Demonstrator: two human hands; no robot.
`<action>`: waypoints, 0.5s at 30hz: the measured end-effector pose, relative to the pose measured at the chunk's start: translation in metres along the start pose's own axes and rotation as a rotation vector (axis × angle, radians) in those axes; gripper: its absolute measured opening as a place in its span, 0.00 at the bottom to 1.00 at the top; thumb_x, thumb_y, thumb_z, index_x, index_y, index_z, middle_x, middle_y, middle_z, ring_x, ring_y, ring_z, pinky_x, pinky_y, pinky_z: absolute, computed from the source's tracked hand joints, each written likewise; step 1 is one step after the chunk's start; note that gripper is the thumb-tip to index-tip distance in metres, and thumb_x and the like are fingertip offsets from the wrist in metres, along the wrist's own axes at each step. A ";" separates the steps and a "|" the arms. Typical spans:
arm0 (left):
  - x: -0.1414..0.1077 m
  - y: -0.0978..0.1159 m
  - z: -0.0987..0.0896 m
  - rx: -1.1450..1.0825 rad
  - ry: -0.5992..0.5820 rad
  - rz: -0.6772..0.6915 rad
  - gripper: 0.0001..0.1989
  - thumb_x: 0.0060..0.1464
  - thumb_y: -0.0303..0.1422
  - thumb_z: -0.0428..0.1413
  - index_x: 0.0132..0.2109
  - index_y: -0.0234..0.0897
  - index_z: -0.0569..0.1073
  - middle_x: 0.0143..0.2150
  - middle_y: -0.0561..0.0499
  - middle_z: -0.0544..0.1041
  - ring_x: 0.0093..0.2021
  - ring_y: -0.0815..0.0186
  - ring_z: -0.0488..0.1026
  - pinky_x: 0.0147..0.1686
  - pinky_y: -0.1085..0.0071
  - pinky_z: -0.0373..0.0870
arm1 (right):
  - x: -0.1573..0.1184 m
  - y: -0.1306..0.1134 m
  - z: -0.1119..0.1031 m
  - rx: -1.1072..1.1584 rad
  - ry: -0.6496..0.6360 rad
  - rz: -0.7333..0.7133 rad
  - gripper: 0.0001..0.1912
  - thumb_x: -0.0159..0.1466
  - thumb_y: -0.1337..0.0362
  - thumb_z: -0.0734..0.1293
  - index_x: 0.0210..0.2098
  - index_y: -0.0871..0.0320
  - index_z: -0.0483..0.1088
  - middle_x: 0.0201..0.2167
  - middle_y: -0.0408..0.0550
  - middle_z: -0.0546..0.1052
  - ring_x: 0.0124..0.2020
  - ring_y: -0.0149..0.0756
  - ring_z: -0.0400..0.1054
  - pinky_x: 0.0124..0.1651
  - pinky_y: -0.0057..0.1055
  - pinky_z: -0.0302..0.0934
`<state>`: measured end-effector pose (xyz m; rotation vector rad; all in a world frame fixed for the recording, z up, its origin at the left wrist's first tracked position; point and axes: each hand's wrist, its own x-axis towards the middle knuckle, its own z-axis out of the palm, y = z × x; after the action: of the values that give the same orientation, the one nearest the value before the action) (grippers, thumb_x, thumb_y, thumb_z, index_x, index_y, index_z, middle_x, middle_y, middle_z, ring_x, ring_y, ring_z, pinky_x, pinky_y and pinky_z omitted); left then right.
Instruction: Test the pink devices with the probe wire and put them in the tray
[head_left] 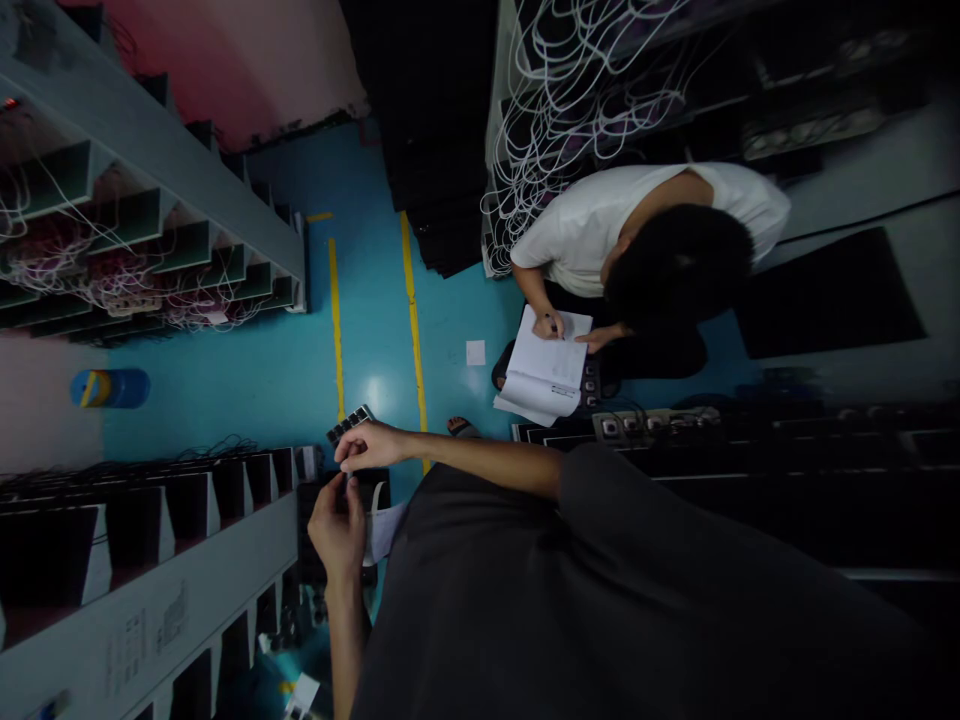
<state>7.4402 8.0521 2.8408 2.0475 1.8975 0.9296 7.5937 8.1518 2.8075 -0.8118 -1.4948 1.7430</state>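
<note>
My right hand (369,446) reaches in from the right, its fingers bent and brought together with the thumb. Just beyond its knuckles shows a dark strip with square cells (349,424); I cannot tell whether the hand touches it. Below, my left hand (339,530) points upward, thumb and fingertips close together near the right fingertips. Something small seems to sit between the two hands, too small to name. A white sheet or bag (385,530) with a pale loop lies beside my left hand, partly behind my dark shirt.
A co-worker (577,250) crouches on the right, writing in an open notebook (551,355). Racks with tangled white cables (592,90) stand around. A blue bin (112,388) and a small white paper (475,353) are on the blue floor (375,340), marked with yellow lines.
</note>
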 end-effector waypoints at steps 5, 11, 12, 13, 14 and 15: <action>0.001 -0.004 0.002 0.002 0.000 -0.005 0.20 0.62 0.46 0.54 0.45 0.33 0.81 0.38 0.42 0.83 0.36 0.58 0.81 0.37 0.67 0.74 | 0.001 0.002 -0.001 -0.002 0.011 0.004 0.07 0.59 0.69 0.75 0.37 0.62 0.77 0.25 0.38 0.75 0.27 0.25 0.68 0.32 0.21 0.60; 0.001 -0.005 0.004 -0.007 -0.006 -0.007 0.21 0.62 0.46 0.53 0.45 0.34 0.80 0.39 0.41 0.84 0.37 0.57 0.81 0.38 0.66 0.74 | 0.001 0.001 -0.002 0.002 0.011 0.001 0.07 0.58 0.69 0.75 0.36 0.62 0.77 0.25 0.39 0.76 0.27 0.27 0.69 0.32 0.22 0.60; 0.001 -0.005 0.004 -0.006 -0.005 -0.009 0.20 0.62 0.46 0.54 0.45 0.34 0.80 0.39 0.42 0.84 0.37 0.57 0.81 0.38 0.66 0.74 | 0.001 0.001 -0.002 0.002 0.012 -0.001 0.06 0.58 0.69 0.75 0.36 0.62 0.77 0.25 0.39 0.76 0.27 0.27 0.69 0.32 0.22 0.60; 0.001 -0.004 0.003 -0.005 -0.006 -0.013 0.20 0.62 0.46 0.53 0.45 0.34 0.80 0.38 0.42 0.84 0.36 0.57 0.81 0.37 0.66 0.74 | 0.001 0.001 -0.002 0.002 0.014 -0.003 0.06 0.58 0.69 0.75 0.36 0.62 0.77 0.25 0.39 0.76 0.27 0.27 0.69 0.33 0.22 0.60; 0.002 -0.003 0.003 -0.005 -0.012 -0.017 0.20 0.62 0.46 0.53 0.45 0.34 0.80 0.38 0.42 0.83 0.36 0.58 0.81 0.37 0.66 0.74 | 0.001 0.001 -0.001 0.002 0.016 -0.005 0.06 0.58 0.69 0.75 0.36 0.62 0.77 0.25 0.39 0.76 0.28 0.26 0.69 0.33 0.22 0.61; 0.002 -0.002 0.002 -0.003 -0.016 -0.020 0.20 0.62 0.46 0.53 0.45 0.34 0.80 0.38 0.42 0.83 0.35 0.58 0.81 0.36 0.67 0.73 | 0.001 0.001 -0.001 0.001 0.018 -0.006 0.06 0.58 0.69 0.75 0.36 0.62 0.77 0.25 0.39 0.76 0.28 0.26 0.69 0.33 0.22 0.61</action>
<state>7.4395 8.0553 2.8388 2.0240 1.9038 0.9077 7.5940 8.1532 2.8062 -0.8193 -1.4829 1.7280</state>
